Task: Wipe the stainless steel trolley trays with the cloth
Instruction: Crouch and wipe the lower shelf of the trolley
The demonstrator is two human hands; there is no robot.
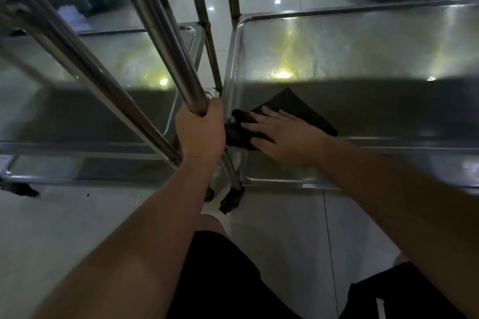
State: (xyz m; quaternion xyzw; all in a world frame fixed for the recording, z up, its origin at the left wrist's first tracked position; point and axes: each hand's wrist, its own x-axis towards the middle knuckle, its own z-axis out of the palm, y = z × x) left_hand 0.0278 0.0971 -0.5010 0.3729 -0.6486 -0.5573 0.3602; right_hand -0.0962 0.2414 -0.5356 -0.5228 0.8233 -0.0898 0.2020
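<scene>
Two stainless steel trolleys stand side by side, seen from above. On the right trolley's lower tray [363, 44] lies a dark cloth [293, 106] near the tray's front left corner. My right hand [282, 134] presses flat on the cloth with straight, spread fingers. My left hand [201, 129] grips a slanted steel post [168, 44] of the trolley frame, fingers curled round it. The front half of the tray lies in shadow from the shelf above.
The left trolley's lower tray [103, 59] sits beside the right one, with a narrow gap between them. Black castor wheels [230, 199] stand on the pale tiled floor [77, 228]. My knees in black shorts [220, 272] are below.
</scene>
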